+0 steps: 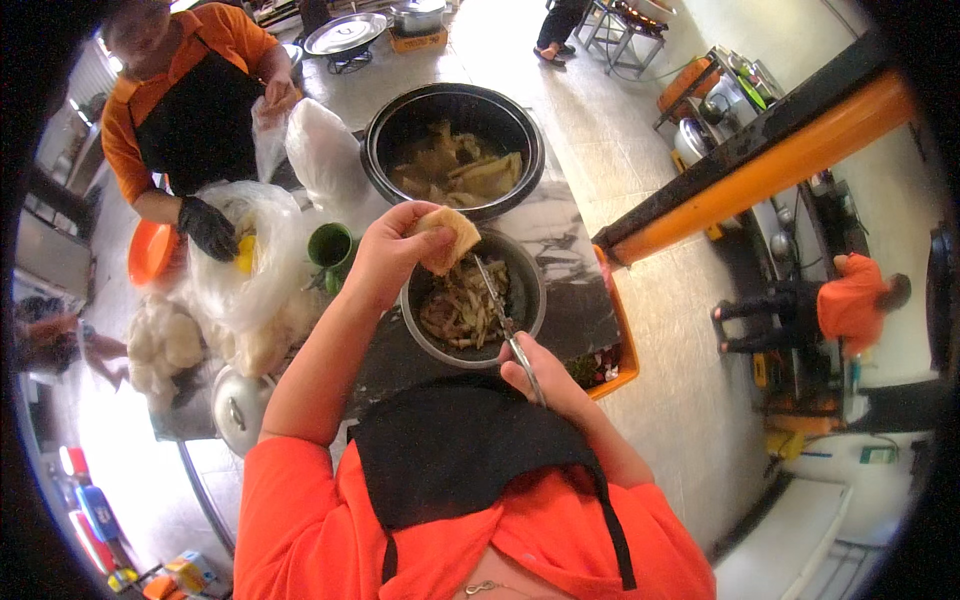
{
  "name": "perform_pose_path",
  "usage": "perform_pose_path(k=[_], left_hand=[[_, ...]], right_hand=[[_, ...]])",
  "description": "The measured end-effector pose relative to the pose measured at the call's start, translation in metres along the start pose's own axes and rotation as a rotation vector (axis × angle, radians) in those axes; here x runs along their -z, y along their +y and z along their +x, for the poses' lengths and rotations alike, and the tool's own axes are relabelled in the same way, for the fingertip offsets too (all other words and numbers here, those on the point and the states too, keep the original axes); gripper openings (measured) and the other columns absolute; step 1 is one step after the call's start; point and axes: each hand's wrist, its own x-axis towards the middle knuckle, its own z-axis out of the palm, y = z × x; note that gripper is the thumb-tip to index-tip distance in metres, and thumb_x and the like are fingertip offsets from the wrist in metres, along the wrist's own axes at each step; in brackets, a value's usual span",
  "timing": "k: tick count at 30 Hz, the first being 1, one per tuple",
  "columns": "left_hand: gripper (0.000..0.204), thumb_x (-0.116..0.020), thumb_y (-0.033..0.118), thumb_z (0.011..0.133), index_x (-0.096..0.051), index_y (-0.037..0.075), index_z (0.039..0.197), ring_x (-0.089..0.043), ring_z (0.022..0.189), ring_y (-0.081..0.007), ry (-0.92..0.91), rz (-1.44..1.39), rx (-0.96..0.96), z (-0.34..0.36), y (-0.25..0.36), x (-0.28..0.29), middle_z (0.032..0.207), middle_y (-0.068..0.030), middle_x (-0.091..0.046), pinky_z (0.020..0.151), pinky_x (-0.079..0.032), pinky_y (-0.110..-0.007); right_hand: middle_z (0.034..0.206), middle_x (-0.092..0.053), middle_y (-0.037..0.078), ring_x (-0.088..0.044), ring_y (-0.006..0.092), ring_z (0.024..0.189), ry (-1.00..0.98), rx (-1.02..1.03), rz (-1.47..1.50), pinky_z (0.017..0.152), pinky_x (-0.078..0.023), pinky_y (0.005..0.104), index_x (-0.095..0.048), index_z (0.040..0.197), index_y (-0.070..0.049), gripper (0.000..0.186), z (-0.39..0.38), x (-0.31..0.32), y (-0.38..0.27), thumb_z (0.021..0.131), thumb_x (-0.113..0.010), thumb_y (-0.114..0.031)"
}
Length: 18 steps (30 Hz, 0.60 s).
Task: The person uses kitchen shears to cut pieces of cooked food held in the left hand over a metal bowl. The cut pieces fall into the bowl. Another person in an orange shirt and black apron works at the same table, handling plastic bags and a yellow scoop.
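Note:
Over a grey bowl [540, 305], my left hand [395, 250] pinches a pale, flat piece of food [453, 240], possibly tripe. My right hand [545, 378] grips a pair of metal scissors [494, 288], whose blades point up toward the piece's lower edge. Whether the blades touch it, I cannot tell. Thin, pale brown cut strips [460, 312] lie in the bowl below. Just beyond stands a large black pot [373, 165] with larger pieces [485, 180] in cloudy liquid.
A green mug [331, 246], plastic bags [325, 160] and a pot lid [240, 412] crowd the table's left side. Across it, a co-worker [190, 100] wears a black glove [207, 228]. An orange crate [628, 350] adjoins the right edge; another person [850, 305] stands farther right.

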Motion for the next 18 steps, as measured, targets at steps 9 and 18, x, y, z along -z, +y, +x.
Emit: perform_pose_path(k=[9, 18], left_hand=[[0.046, -0.071, 0.013, 0.073, -0.045, 0.001, 0.11, -0.055, 0.088, -0.0156, -0.116, 0.337, -0.107, -0.01, 0.019, -0.017, 0.094, -0.0103, -0.058, 0.077, -0.045, -0.027], [0.054, -0.07, 0.008, 0.073, -0.04, 0.005, 0.118, -0.056, 0.086, -0.0151, -0.217, 0.303, -0.051, -0.009, 0.028, -0.019, 0.093, -0.0107, -0.058, 0.075, -0.045, -0.027]], right_hand=[[0.079, -0.052, 0.016, -0.053, 0.0329, 0.072, 0.068, 0.073, 0.036, 0.067, -0.043, 0.0374, -0.045, 0.089, -0.003, 0.047, 0.007, -0.007, -0.002, 0.087, -0.051, -0.049], [0.066, -0.047, 0.005, -0.048, 0.0175, 0.059, 0.121, 0.03, 0.068, 0.055, -0.04, 0.0293, -0.047, 0.085, -0.005, 0.056, 0.002, -0.01, 0.001, 0.085, -0.043, -0.06]])
